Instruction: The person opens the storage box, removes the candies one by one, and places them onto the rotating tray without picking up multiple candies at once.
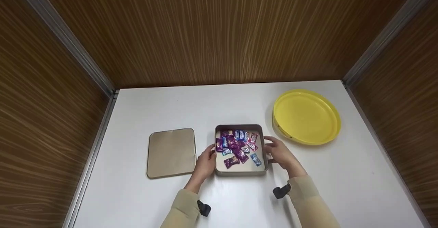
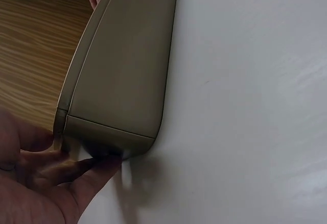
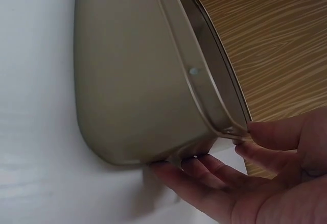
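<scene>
Left hand: curled round the near part of the tin's left side; in the left wrist view, the rim is met by the thumb and the bottom corner by a fingertip.
Right hand: set against the opposite side, the rim pinched at a corner by the thumb, the lower wall met by the other fingers.
Tin: held between the two hands, near the middle of the white table; whether it is raised off the top cannot be told.
Sweets: heaped loosely toward the far and left parts of the tin, a few spread nearer.
Handling, as judged: both sides are best gripped with equal force and the rim held level, since loose wrappers are easily slid to one end; support is better given low on the walls than at the thin rim.
Direction: open face pointed up; sides set roughly square to the table's far edge.
Long axis: none made out; the outline is seen as nearly square.
Lid: laid flat to the left, slightly turned, just beside the left hand.
Yellow tray: placed beyond the right hand, apart from the tin.
</scene>
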Action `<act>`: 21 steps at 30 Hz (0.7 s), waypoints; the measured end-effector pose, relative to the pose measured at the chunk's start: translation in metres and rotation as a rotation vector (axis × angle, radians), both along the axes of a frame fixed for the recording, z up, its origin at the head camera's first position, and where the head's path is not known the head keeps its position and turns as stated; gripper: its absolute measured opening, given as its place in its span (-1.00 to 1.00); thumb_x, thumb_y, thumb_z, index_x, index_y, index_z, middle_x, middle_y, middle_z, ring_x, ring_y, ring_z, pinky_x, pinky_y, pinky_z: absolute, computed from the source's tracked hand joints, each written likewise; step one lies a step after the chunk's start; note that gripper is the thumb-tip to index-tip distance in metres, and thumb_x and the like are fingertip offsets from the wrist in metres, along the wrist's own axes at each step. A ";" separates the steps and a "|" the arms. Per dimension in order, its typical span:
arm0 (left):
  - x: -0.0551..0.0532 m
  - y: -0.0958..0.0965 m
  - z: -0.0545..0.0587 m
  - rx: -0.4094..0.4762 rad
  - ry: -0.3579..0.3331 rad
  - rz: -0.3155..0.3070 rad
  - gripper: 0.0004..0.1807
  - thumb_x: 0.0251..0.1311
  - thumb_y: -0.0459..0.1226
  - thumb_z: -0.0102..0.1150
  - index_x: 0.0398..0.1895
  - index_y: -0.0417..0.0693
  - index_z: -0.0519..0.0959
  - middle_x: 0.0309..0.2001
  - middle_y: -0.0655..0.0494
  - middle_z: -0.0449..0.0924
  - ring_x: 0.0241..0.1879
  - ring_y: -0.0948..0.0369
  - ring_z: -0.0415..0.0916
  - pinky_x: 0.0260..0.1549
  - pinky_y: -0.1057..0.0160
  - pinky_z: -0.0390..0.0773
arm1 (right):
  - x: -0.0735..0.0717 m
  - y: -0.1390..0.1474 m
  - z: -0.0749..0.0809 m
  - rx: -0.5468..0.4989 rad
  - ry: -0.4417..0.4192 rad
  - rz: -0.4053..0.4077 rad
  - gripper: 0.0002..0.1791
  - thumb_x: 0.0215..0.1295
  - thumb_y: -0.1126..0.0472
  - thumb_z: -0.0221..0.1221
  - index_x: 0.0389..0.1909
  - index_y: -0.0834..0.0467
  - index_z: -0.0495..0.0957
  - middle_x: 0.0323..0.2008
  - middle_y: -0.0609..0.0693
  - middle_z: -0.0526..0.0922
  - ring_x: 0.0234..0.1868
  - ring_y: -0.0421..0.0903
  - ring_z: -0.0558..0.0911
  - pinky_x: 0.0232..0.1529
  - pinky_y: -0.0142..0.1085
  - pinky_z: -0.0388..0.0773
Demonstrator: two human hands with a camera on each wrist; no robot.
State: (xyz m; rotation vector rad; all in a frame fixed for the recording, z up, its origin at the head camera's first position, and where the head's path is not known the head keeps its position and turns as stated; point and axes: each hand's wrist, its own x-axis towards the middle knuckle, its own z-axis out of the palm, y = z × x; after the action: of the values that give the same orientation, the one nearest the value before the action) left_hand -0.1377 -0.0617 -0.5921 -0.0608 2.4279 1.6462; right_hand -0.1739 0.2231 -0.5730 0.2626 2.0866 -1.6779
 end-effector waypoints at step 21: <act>-0.022 -0.017 -0.005 0.031 0.039 0.121 -0.52 0.48 -0.34 -0.13 0.42 -0.28 0.27 0.19 -0.29 0.48 0.18 -0.10 0.44 0.18 -0.02 0.41 | -0.035 -0.031 -0.002 0.020 0.024 0.002 -0.38 0.44 0.37 -0.13 0.50 0.24 0.07 0.29 0.40 0.34 0.23 0.27 0.44 -0.03 0.11 0.57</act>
State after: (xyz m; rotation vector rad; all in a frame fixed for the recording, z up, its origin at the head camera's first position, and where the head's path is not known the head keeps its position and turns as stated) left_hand -0.1594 -0.0792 -0.5966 -0.1761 2.4709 1.7513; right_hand -0.2088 0.1923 -0.5747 0.2470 2.1212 -1.6682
